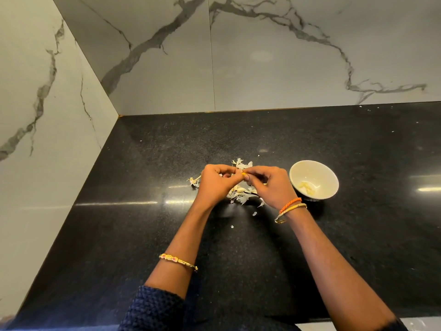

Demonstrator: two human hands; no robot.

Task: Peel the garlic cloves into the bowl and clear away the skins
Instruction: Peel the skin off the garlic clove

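Note:
My left hand (214, 183) and my right hand (269, 185) meet fingertip to fingertip over a heap of pale garlic skins (238, 191) on the black counter. Both pinch a small garlic clove (239, 173) between them; it is mostly hidden by the fingers. A cream bowl (313, 180) stands just right of my right hand, with a few peeled cloves (306, 186) at its bottom. More skins lie behind the hands (241, 163) and to the left of them (194, 181).
The black granite counter (143, 235) runs into a corner of marble-patterned walls (167, 68) at the left and back. Small skin flecks (254, 213) dot the counter near my wrists. The counter's front edge is at the bottom right.

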